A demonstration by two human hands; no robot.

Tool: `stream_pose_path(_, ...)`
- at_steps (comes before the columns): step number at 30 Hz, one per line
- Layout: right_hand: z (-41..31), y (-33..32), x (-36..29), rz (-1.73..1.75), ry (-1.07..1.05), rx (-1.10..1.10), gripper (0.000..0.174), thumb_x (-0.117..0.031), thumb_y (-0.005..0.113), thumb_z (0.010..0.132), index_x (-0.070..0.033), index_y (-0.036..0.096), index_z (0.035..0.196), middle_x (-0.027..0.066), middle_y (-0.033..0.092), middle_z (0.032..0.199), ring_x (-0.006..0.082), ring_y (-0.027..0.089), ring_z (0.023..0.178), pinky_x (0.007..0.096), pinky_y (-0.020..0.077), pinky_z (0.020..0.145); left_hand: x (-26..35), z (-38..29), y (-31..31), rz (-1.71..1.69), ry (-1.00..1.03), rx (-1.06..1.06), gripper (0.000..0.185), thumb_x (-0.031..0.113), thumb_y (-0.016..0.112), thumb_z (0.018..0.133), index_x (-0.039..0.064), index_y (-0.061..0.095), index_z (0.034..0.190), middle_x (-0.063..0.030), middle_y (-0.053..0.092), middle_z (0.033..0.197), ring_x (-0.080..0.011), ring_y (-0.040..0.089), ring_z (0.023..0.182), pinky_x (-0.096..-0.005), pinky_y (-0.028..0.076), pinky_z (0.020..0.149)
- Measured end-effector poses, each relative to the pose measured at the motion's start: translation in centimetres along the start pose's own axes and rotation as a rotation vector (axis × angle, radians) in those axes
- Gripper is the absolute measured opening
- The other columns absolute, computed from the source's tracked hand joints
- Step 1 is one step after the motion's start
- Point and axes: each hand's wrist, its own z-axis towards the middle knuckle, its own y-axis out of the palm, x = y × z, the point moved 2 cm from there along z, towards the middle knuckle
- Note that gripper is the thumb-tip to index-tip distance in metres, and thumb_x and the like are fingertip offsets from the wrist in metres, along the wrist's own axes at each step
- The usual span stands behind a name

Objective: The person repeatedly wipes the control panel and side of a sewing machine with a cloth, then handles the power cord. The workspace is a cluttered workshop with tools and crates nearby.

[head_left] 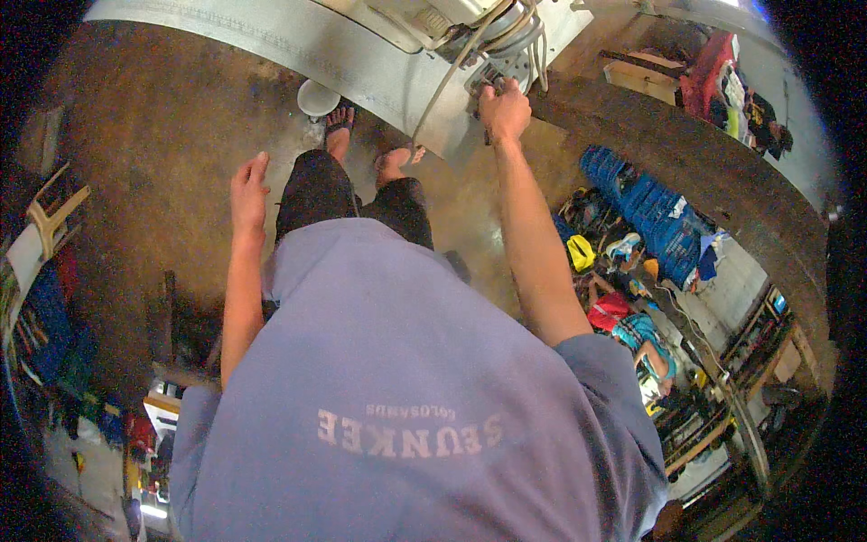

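My right hand [504, 112] reaches up to a grey metal fitting [498, 71] at the corner of a large pale machine or table surface [298, 57]. Its fingers are bent around a dark part there, which the hand mostly hides; the exact part cannot be made out. Looped cables [521, 30] hang just above this hand, and one cable runs down over the pale surface towards my feet. My left hand [249, 193] hangs to the left of my legs, fingers loosely extended, with nothing in it.
By my foot on the brown floor stands a round white container [318, 99]. Blue bundles [643, 210] lie at the right near a yellow item [580, 253] and mixed cloth. Another person [650, 352] is beyond them. A beige plastic chair [51, 217] is at the far left.
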Motion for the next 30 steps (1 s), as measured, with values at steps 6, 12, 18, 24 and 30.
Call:
stream_pose_path(6, 2.4, -1.3, 0.1, -0.097, -0.009, -0.158, 0.046, -0.038, 0.076, 0.081, -0.007, 0.072, 0.116, 0.0216, 0.074, 0.108, 0.0416, 0.071, 0.102, 0.0490, 0.0564, 0.091, -0.5, 0.1, -0.9, 0.008, -0.013, 0.010, 0.054, 0.049, 0.062, 0.099, 0.002, 0.067, 0.125, -0.0100, 0.067, 0.124, -0.0224, 0.060, 0.116, -0.0387, 0.049, 0.091)
stream_pose_path(12, 1.3, -0.9, 1.2, 0.017, 0.031, -0.151, 0.047, -0.036, 0.076, 0.080, -0.011, 0.074, 0.120, 0.0188, 0.076, 0.101, 0.0398, 0.072, 0.097, 0.0493, 0.0572, 0.088, 0.2, -0.1, -0.8, -0.011, 0.010, 0.025, 0.052, 0.048, 0.061, 0.099, 0.002, 0.069, 0.122, -0.0105, 0.068, 0.121, -0.0219, 0.060, 0.114, -0.0382, 0.050, 0.090)
stream_pose_path(18, 1.7, -0.4, 2.3, 0.005, -0.114, -0.115, 0.045, -0.033, 0.073, 0.081, -0.014, 0.074, 0.121, 0.0194, 0.075, 0.099, 0.0407, 0.072, 0.095, 0.0490, 0.0570, 0.086, 0.4, -0.4, -0.4, 0.020, 0.010, 0.010, 0.054, 0.049, 0.062, 0.099, 0.001, 0.069, 0.123, -0.0120, 0.068, 0.125, -0.0225, 0.061, 0.113, -0.0378, 0.050, 0.091)
stream_pose_path(24, 3.4, -0.9, 3.2, -0.070, -0.280, -0.191, 0.047, -0.033, 0.074, 0.082, -0.010, 0.073, 0.122, 0.0202, 0.075, 0.101, 0.0401, 0.072, 0.096, 0.0483, 0.0571, 0.085, 0.4, -0.4, -0.5, -0.021, -0.037, 0.055, 0.053, 0.048, 0.062, 0.099, 0.001, 0.068, 0.121, -0.0114, 0.068, 0.122, -0.0223, 0.061, 0.113, -0.0383, 0.050, 0.090)
stream_pose_path(30, 5.9, -2.8, 3.3, 0.080, -0.169, -0.500, 0.051, -0.034, 0.077, 0.084, -0.007, 0.070, 0.127, 0.0153, 0.077, 0.096, 0.0262, 0.074, 0.091, 0.0387, 0.0566, 0.083, -0.4, -0.1, -1.3, -0.029, 0.020, 0.045, 0.054, 0.048, 0.062, 0.099, 0.001, 0.067, 0.124, -0.0108, 0.068, 0.122, -0.0223, 0.060, 0.113, -0.0379, 0.050, 0.089)
